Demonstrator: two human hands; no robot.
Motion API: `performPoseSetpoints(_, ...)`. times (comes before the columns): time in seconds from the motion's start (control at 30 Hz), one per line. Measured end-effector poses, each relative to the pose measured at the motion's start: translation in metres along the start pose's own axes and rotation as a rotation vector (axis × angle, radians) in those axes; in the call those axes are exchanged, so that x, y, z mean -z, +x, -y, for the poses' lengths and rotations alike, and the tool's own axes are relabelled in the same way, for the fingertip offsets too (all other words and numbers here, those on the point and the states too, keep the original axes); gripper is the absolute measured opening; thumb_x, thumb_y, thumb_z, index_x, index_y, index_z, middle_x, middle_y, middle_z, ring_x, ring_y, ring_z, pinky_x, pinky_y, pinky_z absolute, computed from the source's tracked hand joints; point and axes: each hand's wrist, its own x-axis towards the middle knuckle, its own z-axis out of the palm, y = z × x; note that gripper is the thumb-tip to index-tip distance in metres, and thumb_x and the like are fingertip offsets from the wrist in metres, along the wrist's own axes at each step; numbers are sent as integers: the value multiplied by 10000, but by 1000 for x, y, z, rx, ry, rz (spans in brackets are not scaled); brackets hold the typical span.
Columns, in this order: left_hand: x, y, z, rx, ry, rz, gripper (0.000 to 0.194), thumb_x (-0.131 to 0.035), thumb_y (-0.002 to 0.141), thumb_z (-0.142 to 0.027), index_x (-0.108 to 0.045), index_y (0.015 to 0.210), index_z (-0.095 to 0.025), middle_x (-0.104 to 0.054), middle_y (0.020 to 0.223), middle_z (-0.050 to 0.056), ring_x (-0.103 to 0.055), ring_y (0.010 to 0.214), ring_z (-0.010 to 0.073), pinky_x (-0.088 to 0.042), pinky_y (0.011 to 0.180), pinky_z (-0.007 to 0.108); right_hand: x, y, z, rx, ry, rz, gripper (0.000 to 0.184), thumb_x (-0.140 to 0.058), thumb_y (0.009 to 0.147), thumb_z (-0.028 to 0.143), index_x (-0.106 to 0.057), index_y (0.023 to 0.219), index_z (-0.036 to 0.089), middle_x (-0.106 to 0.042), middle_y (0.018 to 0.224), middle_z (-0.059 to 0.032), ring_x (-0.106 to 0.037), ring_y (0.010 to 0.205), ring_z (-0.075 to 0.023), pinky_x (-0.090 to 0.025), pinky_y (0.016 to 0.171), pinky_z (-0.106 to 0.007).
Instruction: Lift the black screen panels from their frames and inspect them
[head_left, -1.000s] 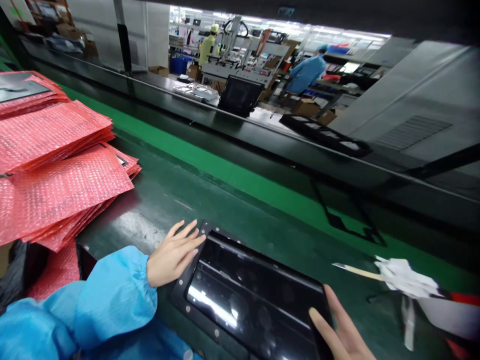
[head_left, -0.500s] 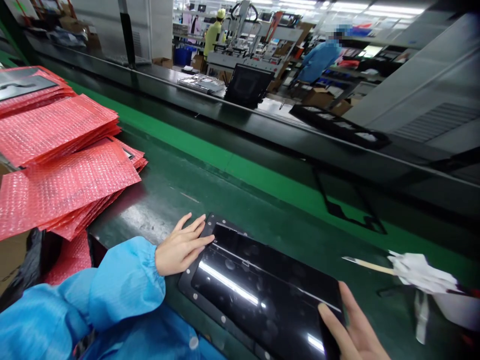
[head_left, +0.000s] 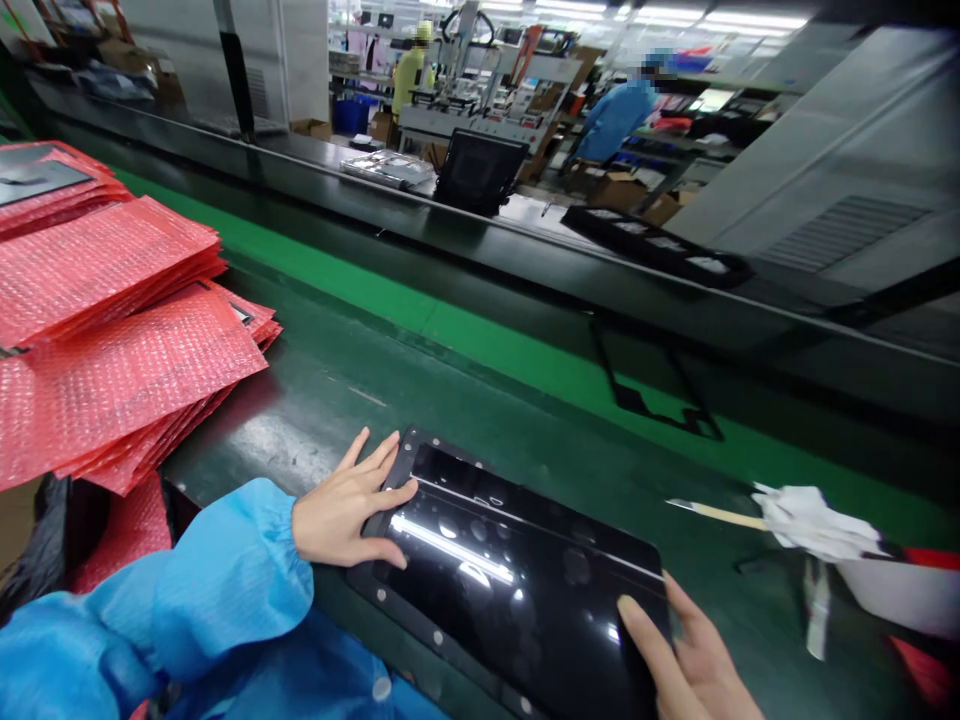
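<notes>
A glossy black screen panel (head_left: 517,570) lies over a dark frame plate (head_left: 380,580) with round silver dots along its edges. My left hand (head_left: 351,505), fingers spread, rests on the left end of the frame, its thumb and one fingertip reaching onto the panel. At the right end, my right hand (head_left: 682,645) pinches the panel, thumb on the top face and fingers around the edge. The panel's lower right part runs behind my right hand and out of view. Ceiling lights reflect in its surface.
Red bubble-wrap pouches (head_left: 127,370) are stacked at the left. At the right lie a pale-handled blade (head_left: 712,513), crumpled white cloth (head_left: 814,525) and a white container (head_left: 900,590). A thin black frame (head_left: 652,395) lies on the green strip. Two people stand far back.
My left thumb has spread away from the fingers onto the panel. The whole scene has shifted slightly left in view, and my right hand keeps its hold.
</notes>
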Motion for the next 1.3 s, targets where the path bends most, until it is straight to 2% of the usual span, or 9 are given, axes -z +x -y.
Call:
performPoseSetpoints(0.1,3,-2,-4,-22,16,26,940,-654,733,-633,-290,1472,-180,-178,1545,235,-17,1440,403,-51,1087,698,-1,2,-6,66,19,17,760,-603,803,607,-363,1406,211,-646,1178,-88,-637,1016,-299,-559,809,-357)
performPoseSetpoints(0.23,4,-3,-10,15,118,77,920,-671,776,-534,-205,1498,-203,-172,1550,223,-12,1444,387,-128,1083,692,7,12,-17,283,-98,2,593,-580,840,563,-453,1291,200,-593,1217,-92,-564,1114,-267,-492,894,-342)
performPoseSetpoints(0.33,3,-3,-9,14,219,92,905,-677,781,-508,-207,1498,-218,-224,1542,204,-53,1444,385,-165,1076,694,22,19,-17,452,-349,36,443,-531,885,516,-543,1202,206,-591,1014,-74,-587,935,-229,-503,763,-315)
performPoseSetpoints(0.5,-5,-5,-4,-26,359,49,739,-607,844,-478,-298,1472,-240,-300,1519,183,-153,1435,382,-208,1063,696,47,32,-8,554,-584,196,333,-449,932,441,-622,1135,243,-524,842,-31,-571,782,-198,-489,735,-320)
performPoseSetpoints(0.63,-17,2,-1,23,432,-44,487,-517,910,-395,-478,1369,-236,-317,1513,175,-190,1424,390,-120,1073,720,60,61,-5,559,-572,211,355,-437,938,426,-603,1202,256,-536,918,-40,-574,815,-192,-490,734,-316)
performPoseSetpoints(0.73,-23,19,2,76,434,-122,420,-473,930,-351,-532,1320,-207,-353,1497,167,-192,1421,396,-81,1075,729,57,87,-1,507,-492,288,389,-470,920,443,-574,1237,243,-537,940,-44,-575,812,-191,-490,611,-279)
performPoseSetpoints(0.9,-27,41,3,100,422,-190,483,-491,914,-387,-504,1345,-169,-372,1484,179,-202,1417,404,-122,1095,701,44,111,6,398,-531,437,254,-595,854,438,-557,988,226,-462,649,60,-481,511,-119,-403,459,-226)
performPoseSetpoints(1.17,-26,21,-4,102,331,-131,587,-528,888,-329,-365,1443,-232,-246,1555,116,-215,1416,390,-155,1137,641,47,115,12,-23,-569,686,278,-653,755,282,-422,903,239,-496,540,101,-554,432,-124,-344,360,-180)
performPoseSetpoints(1.3,-23,22,-3,111,250,-76,622,-528,889,-311,-313,1468,-234,-225,1562,109,-234,1416,370,-190,1143,608,46,123,25,-91,-680,745,286,-683,716,225,-435,857,239,-540,550,97,-558,426,-116,-287,374,-181)
